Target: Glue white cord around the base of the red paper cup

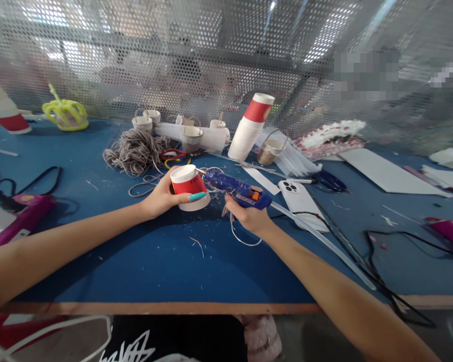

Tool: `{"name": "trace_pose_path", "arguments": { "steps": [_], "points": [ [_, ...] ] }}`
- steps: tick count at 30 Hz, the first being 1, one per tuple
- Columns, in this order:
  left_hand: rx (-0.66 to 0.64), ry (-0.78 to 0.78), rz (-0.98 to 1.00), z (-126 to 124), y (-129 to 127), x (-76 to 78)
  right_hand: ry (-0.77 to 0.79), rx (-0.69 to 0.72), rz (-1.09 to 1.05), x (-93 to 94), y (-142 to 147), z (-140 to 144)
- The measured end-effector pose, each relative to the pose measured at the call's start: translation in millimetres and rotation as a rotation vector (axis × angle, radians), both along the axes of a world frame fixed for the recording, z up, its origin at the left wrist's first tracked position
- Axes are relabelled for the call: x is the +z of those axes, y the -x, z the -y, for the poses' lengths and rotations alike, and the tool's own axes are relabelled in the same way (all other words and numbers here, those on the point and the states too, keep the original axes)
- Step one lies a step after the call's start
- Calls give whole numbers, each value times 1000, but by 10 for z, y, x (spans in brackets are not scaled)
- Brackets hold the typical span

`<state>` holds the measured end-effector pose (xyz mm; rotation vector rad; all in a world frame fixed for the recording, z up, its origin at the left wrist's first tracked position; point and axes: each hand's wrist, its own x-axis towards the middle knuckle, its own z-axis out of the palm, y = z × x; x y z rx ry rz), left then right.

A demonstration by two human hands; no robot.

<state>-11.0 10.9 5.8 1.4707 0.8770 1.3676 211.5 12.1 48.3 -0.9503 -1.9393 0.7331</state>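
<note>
Head view: left hand (162, 197) wrapped around a small red-and-white paper cup (189, 186), tipped on its side above the blue table (136, 261), fingers curled firmly, thumb across the front. Right hand (249, 216) clenched on the grip of a blue glue gun (236, 188), nozzle pointing at the cup's rim — tip looks touching or just beside it, can't tell which. A clear glue stick (324, 241) runs out of the back of the gun toward the table edge.

Risks, as a judgement: the hot nozzle sits close to the left fingertips, so a slip of either hand could burn skin or smear glue on the cup wall. Squeezing the thin cup too hard could dent the rim. A loop of pale string (243, 240) hangs under the right hand and could catch in wet glue. The gun's black cord (366, 266) trails across the table near the white phone (300, 198) — a tug could drag it.

Around: tangled grey cord pile (136, 148), stack of paper cups (249, 128), small finished cup baskets (192, 137) behind, another pink glue gun (22, 218) at far left.
</note>
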Motion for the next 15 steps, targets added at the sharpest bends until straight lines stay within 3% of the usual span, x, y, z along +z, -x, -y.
{"name": "trace_pose_path", "arguments": {
  "steps": [4,9,12,15],
  "points": [
    [-17,-2,0,10,-12,8,2,-26,18,10,14,20],
    [-78,36,59,15,-17,7,-71,-229,29,-42,-61,-149],
    [-25,16,38,6,-9,-2,-221,-384,300,-36,-213,-359],
    [42,-29,3,-7,4,-18,-240,-467,636,3,-389,-557]
  ]
}}
